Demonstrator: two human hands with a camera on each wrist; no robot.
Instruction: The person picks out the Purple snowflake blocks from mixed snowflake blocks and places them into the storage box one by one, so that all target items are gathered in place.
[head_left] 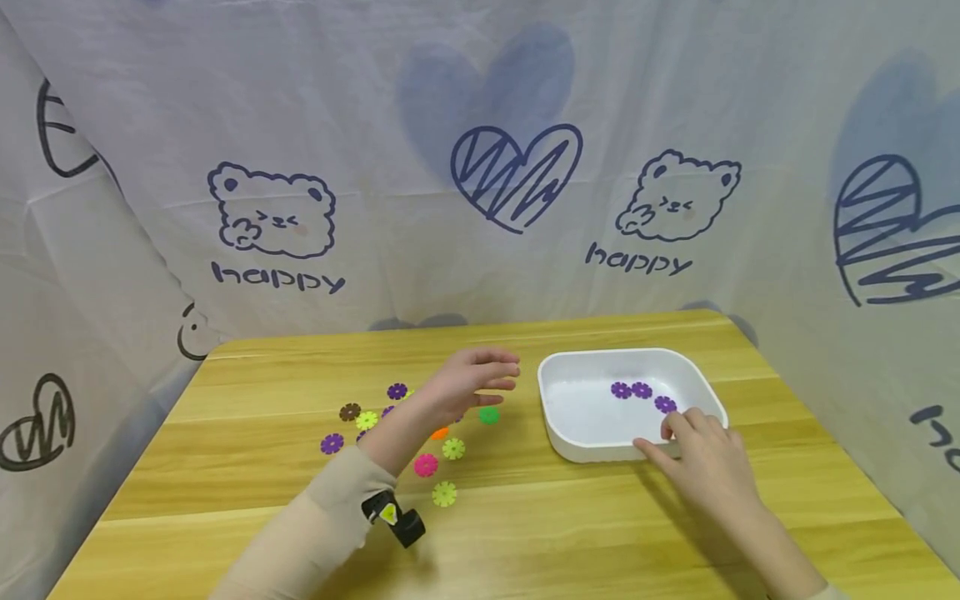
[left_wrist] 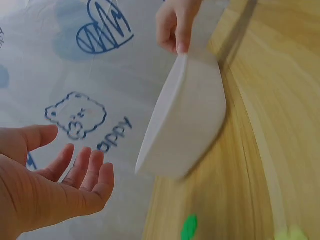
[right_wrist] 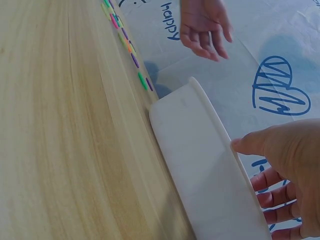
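A white rectangular tray stands at the right of the table with three purple snowflake-shaped discs in it. My right hand is over its near right corner, thumb at the rim and loosely bent fingers over the inside; in the right wrist view the fingers hang apart from the thumb, holding nothing visible. To the left of the tray, my left hand hovers with spread, relaxed fingers and an empty palm. Beneath and around that forearm lie more discs, including a green one and a pink one.
Several other discs lie at the left middle, among them a brown one, a purple one and a yellow-green one; the left arm hides some. A black camera is strapped to the left wrist. A printed curtain closes off the table's back.
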